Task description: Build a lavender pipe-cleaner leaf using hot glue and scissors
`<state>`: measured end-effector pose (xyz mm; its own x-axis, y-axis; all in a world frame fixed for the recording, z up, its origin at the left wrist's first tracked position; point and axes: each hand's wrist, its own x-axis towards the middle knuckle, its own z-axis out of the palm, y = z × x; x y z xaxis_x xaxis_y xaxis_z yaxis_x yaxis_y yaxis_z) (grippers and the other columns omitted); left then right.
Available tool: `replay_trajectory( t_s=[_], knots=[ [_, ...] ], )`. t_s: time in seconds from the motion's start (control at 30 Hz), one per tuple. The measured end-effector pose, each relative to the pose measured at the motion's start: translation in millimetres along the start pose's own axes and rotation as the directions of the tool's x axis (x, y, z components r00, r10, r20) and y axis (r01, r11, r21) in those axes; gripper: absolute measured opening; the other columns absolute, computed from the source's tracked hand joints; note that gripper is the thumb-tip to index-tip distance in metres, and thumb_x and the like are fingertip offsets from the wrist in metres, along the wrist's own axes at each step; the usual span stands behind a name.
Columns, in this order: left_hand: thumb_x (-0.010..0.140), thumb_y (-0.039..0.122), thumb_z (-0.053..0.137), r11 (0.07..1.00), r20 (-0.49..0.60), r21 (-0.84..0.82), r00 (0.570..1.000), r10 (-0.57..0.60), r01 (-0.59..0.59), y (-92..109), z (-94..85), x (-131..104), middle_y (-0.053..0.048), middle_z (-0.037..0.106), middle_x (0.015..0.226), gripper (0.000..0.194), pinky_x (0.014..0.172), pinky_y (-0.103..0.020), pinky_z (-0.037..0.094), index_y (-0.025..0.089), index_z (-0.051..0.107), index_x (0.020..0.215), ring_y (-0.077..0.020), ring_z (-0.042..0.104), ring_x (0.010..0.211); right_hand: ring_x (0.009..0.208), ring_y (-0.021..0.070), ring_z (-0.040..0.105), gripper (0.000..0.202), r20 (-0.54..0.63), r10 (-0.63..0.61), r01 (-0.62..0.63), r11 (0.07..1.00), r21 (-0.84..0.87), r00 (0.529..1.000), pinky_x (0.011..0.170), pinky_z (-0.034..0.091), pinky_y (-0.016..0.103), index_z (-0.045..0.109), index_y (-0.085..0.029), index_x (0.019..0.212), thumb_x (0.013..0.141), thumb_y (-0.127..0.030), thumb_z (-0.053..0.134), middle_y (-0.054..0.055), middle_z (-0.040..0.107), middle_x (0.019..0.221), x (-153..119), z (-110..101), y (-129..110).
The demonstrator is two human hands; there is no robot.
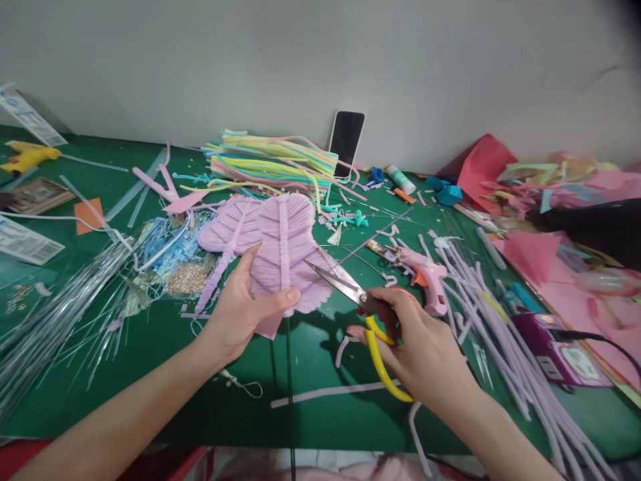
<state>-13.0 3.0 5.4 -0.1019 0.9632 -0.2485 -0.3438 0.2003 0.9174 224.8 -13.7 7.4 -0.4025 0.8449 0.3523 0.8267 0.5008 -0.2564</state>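
Note:
My left hand [245,300] grips a lilac pipe-cleaner leaf [273,247] by its lower left side, thumb across the front. The leaf has a thick central rib and slanting rows, with a dark thin stem hanging below it. In my right hand [415,334] is a pair of scissors [378,354] with yellow handles. Their blades are parted and lie at the leaf's right edge; whether they touch it I cannot tell. Behind the held leaf, a second lilac leaf [225,230] lies on the green table [240,414], its twisted stalk pointing toward me.
Coloured pipe cleaners [280,157] are heaped at the back, before a propped phone [347,137]. A pink glue gun [425,277], lilac pipe cleaners [501,347] and a purple box [555,351] lie right. Silver strands [65,314] and a yellow glue gun [30,157] are left.

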Motion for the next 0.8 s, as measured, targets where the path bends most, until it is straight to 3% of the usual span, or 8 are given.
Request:
replay_trajectory(
  t_s=[0.13,0.33,0.47,0.57,0.8],
  knots=[
    [0.061,0.013,0.087,0.998,-0.008,-0.017,0.998,-0.065,0.064,3.0,2.9,-1.0,-0.007,0.062,0.136,0.1,0.095,-0.027,0.056,0.025,0.037,0.147,-0.025,0.056,0.128,0.065,0.0193,0.07,0.039,-0.057,-0.055,0.047,0.991,-0.128,0.997,0.045,0.046,0.026,0.052,-0.018,0.108,0.096,-0.054,0.046,0.006,0.072,0.084,3.4,2.1,1.8],
    [0.061,0.011,0.086,0.996,0.01,-0.015,0.996,-0.09,0.09,5.1,4.8,-0.1,-0.007,0.067,0.127,0.091,0.089,-0.028,0.06,0.025,0.045,0.141,-0.0248,0.064,0.117,0.065,0.0191,0.071,0.042,-0.091,-0.115,0.096,0.978,-0.187,0.989,0.046,0.046,0.027,0.055,-0.015,0.107,0.096,-0.054,0.045,0.006,0.073,0.082,3.0,2.0,8.1],
    [0.062,0.012,0.086,0.997,0.031,-0.002,0.997,-0.075,0.075,6.4,5.3,0.6,-0.007,0.068,0.124,0.082,0.09,-0.027,0.059,0.023,0.052,0.135,-0.0231,0.068,0.111,0.061,0.0177,0.069,0.042,-0.044,-0.139,0.129,0.976,-0.177,0.989,0.045,0.044,0.027,0.056,-0.015,0.108,0.096,-0.054,0.046,0.006,0.073,0.082,4.6,-2.6,14.1],
    [0.059,0.011,0.087,0.994,0.0,0.01,0.994,-0.107,0.107,7.8,6.0,0.5,-0.005,0.07,0.12,0.085,0.089,-0.028,0.059,0.024,0.052,0.136,-0.0192,0.072,0.097,0.061,0.0168,0.067,0.039,0.003,-0.174,0.172,0.97,-0.171,0.985,0.047,0.043,0.026,0.056,-0.015,0.106,0.097,-0.051,0.045,0.006,0.073,0.083,7.4,-7.4,18.4],
    [0.059,0.006,0.085,0.982,-0.015,0.017,0.982,-0.186,0.186,6.7,5.6,0.9,-0.002,0.07,0.108,0.096,0.07,-0.023,0.064,0.026,0.042,0.143,-0.0094,0.07,0.065,0.055,0.0165,0.06,0.042,0.117,-0.132,0.16,0.947,-0.279,0.984,0.046,0.031,0.028,0.064,-0.019,0.1,0.098,-0.053,0.04,0.007,0.072,0.083,12.2,-10.8,21.4]
  ],
)
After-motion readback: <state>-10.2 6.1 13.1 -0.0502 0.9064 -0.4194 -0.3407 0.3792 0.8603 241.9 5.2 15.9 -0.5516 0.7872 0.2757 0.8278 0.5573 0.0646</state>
